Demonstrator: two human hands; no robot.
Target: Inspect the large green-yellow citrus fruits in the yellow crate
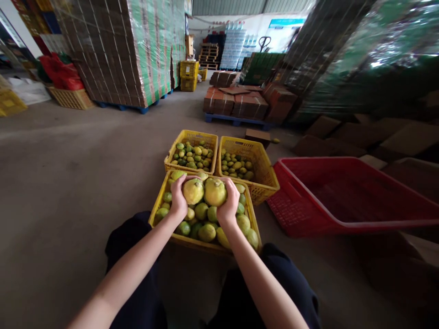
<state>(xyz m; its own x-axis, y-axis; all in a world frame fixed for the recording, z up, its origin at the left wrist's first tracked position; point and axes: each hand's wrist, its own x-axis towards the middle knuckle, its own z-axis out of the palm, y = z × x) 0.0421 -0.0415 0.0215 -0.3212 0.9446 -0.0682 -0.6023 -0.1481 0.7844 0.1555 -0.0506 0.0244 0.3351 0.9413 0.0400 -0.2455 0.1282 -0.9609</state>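
From the near crate (202,247), a smaller-fruit crate (170,163) sits at eleven o'clock. The left hand (178,198) is curled around the outer side of the left fruit (193,192), apparently to steady its bulk. Beside it, the right fruit (216,192) is clasped by the right hand (229,203) from the opposite side, leaving both tops visible, perhaps for comparison. Both fruits are above the near crate. The half-filled crate (266,176) lies at one o'clock, the red bin (291,208) at three, seemingly within reach.
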